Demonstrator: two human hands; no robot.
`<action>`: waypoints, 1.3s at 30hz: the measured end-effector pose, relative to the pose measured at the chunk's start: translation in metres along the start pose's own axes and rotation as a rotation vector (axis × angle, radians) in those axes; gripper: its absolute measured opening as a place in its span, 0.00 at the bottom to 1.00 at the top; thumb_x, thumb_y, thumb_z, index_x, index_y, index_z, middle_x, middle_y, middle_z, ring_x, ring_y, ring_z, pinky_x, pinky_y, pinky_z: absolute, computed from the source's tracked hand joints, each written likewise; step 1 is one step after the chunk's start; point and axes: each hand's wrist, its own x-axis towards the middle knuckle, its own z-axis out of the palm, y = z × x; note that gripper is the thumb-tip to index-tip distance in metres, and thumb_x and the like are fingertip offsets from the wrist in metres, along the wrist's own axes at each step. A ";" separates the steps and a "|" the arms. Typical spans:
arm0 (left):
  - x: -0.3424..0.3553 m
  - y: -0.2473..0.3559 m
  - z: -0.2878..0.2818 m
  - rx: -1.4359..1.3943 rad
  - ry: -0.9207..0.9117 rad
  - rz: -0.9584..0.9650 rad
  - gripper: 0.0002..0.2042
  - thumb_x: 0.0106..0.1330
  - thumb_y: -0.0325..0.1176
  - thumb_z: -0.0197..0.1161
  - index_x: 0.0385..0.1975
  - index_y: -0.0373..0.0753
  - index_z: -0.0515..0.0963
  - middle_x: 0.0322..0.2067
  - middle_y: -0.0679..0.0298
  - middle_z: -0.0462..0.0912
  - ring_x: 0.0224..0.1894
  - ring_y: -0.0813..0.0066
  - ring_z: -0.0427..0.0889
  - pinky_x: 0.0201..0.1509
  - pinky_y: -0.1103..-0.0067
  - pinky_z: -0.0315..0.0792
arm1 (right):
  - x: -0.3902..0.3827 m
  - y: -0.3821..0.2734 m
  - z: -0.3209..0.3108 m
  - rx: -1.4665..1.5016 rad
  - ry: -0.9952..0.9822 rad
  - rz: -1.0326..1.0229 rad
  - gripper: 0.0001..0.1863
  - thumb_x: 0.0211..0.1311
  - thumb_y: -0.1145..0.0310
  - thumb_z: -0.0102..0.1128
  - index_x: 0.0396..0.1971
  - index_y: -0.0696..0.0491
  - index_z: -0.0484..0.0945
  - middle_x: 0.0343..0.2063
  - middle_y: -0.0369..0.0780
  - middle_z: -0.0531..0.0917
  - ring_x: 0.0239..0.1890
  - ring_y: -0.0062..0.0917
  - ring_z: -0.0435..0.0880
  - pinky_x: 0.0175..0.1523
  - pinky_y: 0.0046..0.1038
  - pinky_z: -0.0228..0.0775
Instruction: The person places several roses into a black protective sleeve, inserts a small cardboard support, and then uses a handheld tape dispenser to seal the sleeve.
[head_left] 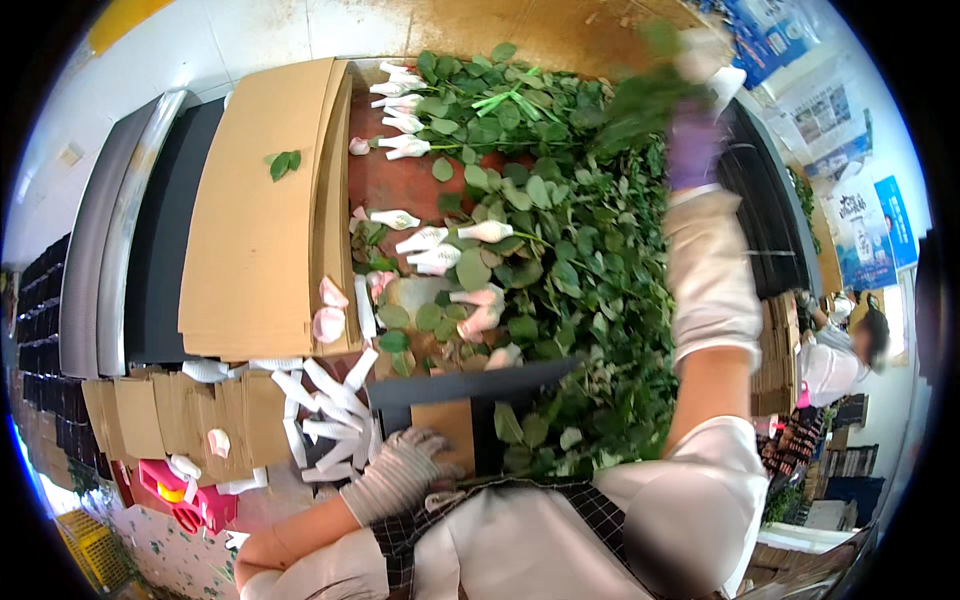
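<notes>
Resting on a small brown cardboard piece [445, 428], the left hand [402, 476], in a pale striped glove, has its fingers slightly bent; whether its grip is clamped on the cardboard or merely touching it, I cannot tell. Beneath the cardboard is a flat black sheet [490, 432], at the near edge of the reddish counter [388, 187]. The right hand [695, 130], blurred and showing purple below a white sleeve, is raised at the far right, beside a smeared clump of green leaves [638, 100]; the blur hides whether its grip is apart or together. Pale pink roses in white mesh sleeves [422, 240] lie across the counter, heads to the left, their dense green foliage [590, 270] spread rightward. Loose white mesh tubes [330, 410] are heaped just left of the black sheet, and large tan cardboard sheets [255, 220] are stacked farther left.
</notes>
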 end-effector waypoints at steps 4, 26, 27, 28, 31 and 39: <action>0.001 0.001 -0.002 -0.012 -0.099 0.005 0.11 0.58 0.48 0.59 0.36 0.54 0.81 0.33 0.63 0.77 0.39 0.62 0.76 0.41 0.69 0.72 | 0.118 0.021 -0.231 -0.284 0.315 -0.248 0.14 0.60 0.62 0.54 0.42 0.54 0.74 0.35 0.45 0.79 0.35 0.34 0.79 0.42 0.30 0.72; -0.024 0.005 0.003 -0.319 0.050 -0.013 0.14 0.61 0.43 0.59 0.45 0.48 0.79 0.33 0.59 0.83 0.33 0.57 0.81 0.37 0.70 0.75 | -0.295 -0.262 -0.077 0.421 -1.375 0.049 0.13 0.52 0.71 0.60 0.40 0.49 0.77 0.33 0.40 0.81 0.35 0.38 0.80 0.42 0.37 0.71; -0.023 0.006 0.001 -0.237 -0.127 -0.139 0.17 0.56 0.39 0.62 0.46 0.44 0.77 0.36 0.61 0.81 0.40 0.66 0.80 0.37 0.76 0.75 | -0.304 -0.259 -0.077 0.465 -1.347 0.096 0.13 0.52 0.71 0.60 0.40 0.49 0.77 0.32 0.40 0.81 0.35 0.39 0.80 0.42 0.37 0.71; -0.026 0.004 0.001 -0.127 0.015 -0.108 0.16 0.55 0.40 0.63 0.44 0.45 0.78 0.33 0.63 0.80 0.38 0.67 0.79 0.35 0.75 0.74 | -0.310 -0.257 -0.077 0.508 -1.319 0.144 0.13 0.52 0.71 0.60 0.40 0.49 0.77 0.32 0.40 0.81 0.35 0.39 0.80 0.42 0.37 0.71; -0.030 -0.003 -0.005 0.082 0.478 -0.041 0.13 0.47 0.43 0.65 0.32 0.48 0.78 0.23 0.69 0.72 0.31 0.70 0.73 0.30 0.73 0.69 | -0.314 -0.258 -0.079 0.565 -1.292 0.192 0.10 0.51 0.72 0.61 0.36 0.52 0.76 0.32 0.40 0.81 0.36 0.38 0.80 0.41 0.36 0.71; -0.045 -0.027 0.003 -0.028 0.199 -0.070 0.06 0.48 0.37 0.63 0.19 0.43 0.76 0.23 0.66 0.74 0.34 0.63 0.73 0.37 0.70 0.69 | -0.330 -0.256 -0.074 0.574 -1.379 0.233 0.09 0.51 0.72 0.61 0.33 0.53 0.74 0.33 0.41 0.81 0.35 0.39 0.79 0.41 0.38 0.71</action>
